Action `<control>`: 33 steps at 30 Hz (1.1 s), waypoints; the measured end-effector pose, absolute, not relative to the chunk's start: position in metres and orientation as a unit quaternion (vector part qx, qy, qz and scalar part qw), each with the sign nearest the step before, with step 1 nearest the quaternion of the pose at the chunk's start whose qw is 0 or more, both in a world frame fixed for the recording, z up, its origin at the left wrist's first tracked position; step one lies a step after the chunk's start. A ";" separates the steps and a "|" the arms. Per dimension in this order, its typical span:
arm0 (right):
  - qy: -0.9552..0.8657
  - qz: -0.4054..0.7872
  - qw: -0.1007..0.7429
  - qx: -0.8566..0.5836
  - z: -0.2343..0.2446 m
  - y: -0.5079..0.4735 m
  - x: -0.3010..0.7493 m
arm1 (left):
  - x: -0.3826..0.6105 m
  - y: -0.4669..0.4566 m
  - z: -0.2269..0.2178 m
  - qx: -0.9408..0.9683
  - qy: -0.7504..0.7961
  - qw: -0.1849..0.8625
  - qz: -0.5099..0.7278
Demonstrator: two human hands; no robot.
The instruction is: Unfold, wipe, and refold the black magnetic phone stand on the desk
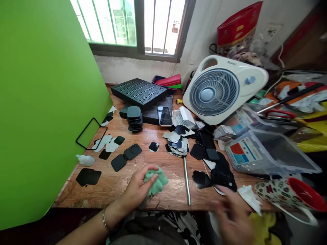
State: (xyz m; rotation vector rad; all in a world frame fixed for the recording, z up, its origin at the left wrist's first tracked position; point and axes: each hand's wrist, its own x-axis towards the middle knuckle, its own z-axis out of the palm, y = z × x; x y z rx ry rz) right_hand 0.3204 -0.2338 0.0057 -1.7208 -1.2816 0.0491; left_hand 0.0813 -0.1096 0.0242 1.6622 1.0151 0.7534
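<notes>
My left hand (136, 189) rests at the front edge of the wooden table (163, 160), its fingers closed on a crumpled green cloth (157, 180). My right hand (233, 214) is lower right, just off the table edge, smeared by motion, so its fingers cannot be read. It is nearest a heap of black square pads (219, 172) and a shiny black pad (200, 178). A metal rod (187, 180) lies between the two hands.
A white fan (222, 90) leans at the back right. A black slotted tray (139, 92), a stack of black pads (134, 118), a phone (165, 115), clear plastic tubs (265, 151), a patterned mug (288, 197), a crumpled tissue (249, 197). A green board (43, 102) walls the left.
</notes>
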 end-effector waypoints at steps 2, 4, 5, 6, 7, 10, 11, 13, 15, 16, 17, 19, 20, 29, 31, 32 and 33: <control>-0.659 0.109 0.411 -0.621 0.002 -0.220 0.282 | 0.090 -0.120 0.031 0.655 0.386 0.584 0.286; -0.700 0.164 0.378 -0.584 0.000 -0.205 0.256 | 0.092 -0.126 0.034 0.638 0.332 0.641 0.268; -0.692 0.175 0.392 -0.580 0.000 -0.198 0.249 | 0.090 -0.127 0.035 0.638 0.306 0.658 0.259; -0.686 0.185 0.406 -0.575 0.000 -0.193 0.246 | 0.086 -0.127 0.036 0.644 0.285 0.666 0.246; -0.680 0.187 0.420 -0.571 -0.001 -0.189 0.246 | 0.080 -0.125 0.036 0.660 0.277 0.659 0.231; -0.681 0.189 0.415 -0.573 -0.003 -0.186 0.258 | 0.054 -0.109 0.028 0.768 0.320 0.520 0.193; -0.682 0.187 0.398 -0.584 -0.003 -0.186 0.263 | 0.043 -0.102 0.024 0.803 0.349 0.443 0.191; -0.685 0.193 0.339 -0.615 -0.002 -0.187 0.271 | 0.022 -0.087 0.012 0.831 0.409 0.311 0.212; -0.687 0.207 0.273 -0.641 0.004 -0.186 0.279 | 0.002 -0.072 -0.002 0.831 0.460 0.223 0.221; -0.687 0.215 0.248 -0.648 0.008 -0.184 0.285 | -0.006 -0.065 -0.009 0.831 0.475 0.195 0.216; -0.687 0.221 0.230 -0.652 0.014 -0.181 0.292 | -0.012 -0.060 -0.016 0.832 0.484 0.174 0.207; -0.684 0.216 0.219 -0.661 0.024 -0.172 0.312 | -0.020 -0.050 -0.028 0.840 0.492 0.133 0.187; -0.678 0.201 0.220 -0.672 0.029 -0.166 0.325 | -0.022 -0.045 -0.034 0.843 0.496 0.111 0.176; -0.647 0.036 0.260 -0.716 0.014 -0.143 0.380 | 0.004 -0.037 -0.023 0.834 0.531 0.051 0.140; -0.696 0.035 0.294 -0.654 0.007 -0.148 0.355 | 0.012 -0.042 -0.015 0.824 0.532 0.086 0.173; -0.715 0.038 0.308 -0.627 0.004 -0.151 0.339 | 0.015 -0.045 -0.013 0.813 0.541 0.110 0.183; -0.733 0.045 0.316 -0.601 0.002 -0.154 0.323 | 0.018 -0.047 -0.011 0.801 0.553 0.132 0.188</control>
